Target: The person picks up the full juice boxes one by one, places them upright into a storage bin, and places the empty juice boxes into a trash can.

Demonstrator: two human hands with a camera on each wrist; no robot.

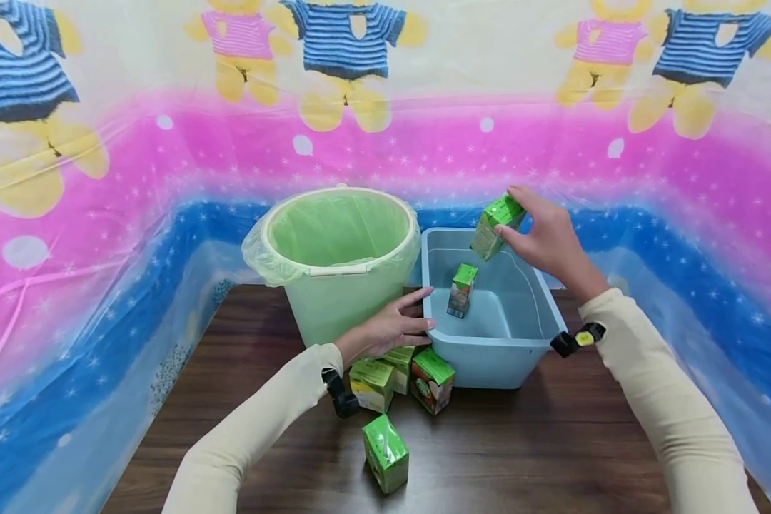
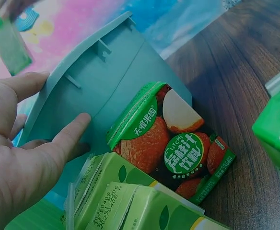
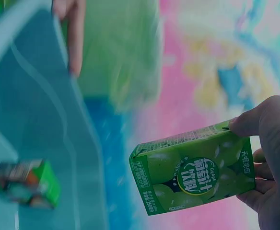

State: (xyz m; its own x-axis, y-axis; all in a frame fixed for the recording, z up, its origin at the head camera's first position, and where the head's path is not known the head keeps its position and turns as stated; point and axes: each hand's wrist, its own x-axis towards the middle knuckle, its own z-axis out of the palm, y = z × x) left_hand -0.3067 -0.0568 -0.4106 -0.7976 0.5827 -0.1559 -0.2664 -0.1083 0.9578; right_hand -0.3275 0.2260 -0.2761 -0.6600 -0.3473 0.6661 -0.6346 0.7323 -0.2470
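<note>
My right hand [image 1: 546, 232] pinches a green grape juice carton [image 3: 195, 172] by one end, holding it tilted above the blue basin [image 1: 488, 343]. Inside the basin another juice carton [image 1: 462, 290] leans near the left wall. My left hand [image 1: 395, 327] has its fingers spread and straight, the tips at the basin's left rim. Below that hand on the table are a litchi juice carton [image 2: 171, 139] and two green-and-yellow cartons [image 1: 371, 384], grouped by the basin's front corner. One more green carton [image 1: 385, 457] stands apart, closer to me.
A pale green bin [image 1: 321, 307] lined with a thin plastic bag [image 1: 266, 250] stands left of the basin, close beside it. Both rest on a dark wood table [image 1: 520, 450]. A patterned curtain [image 1: 456, 157] surrounds the table's back and sides.
</note>
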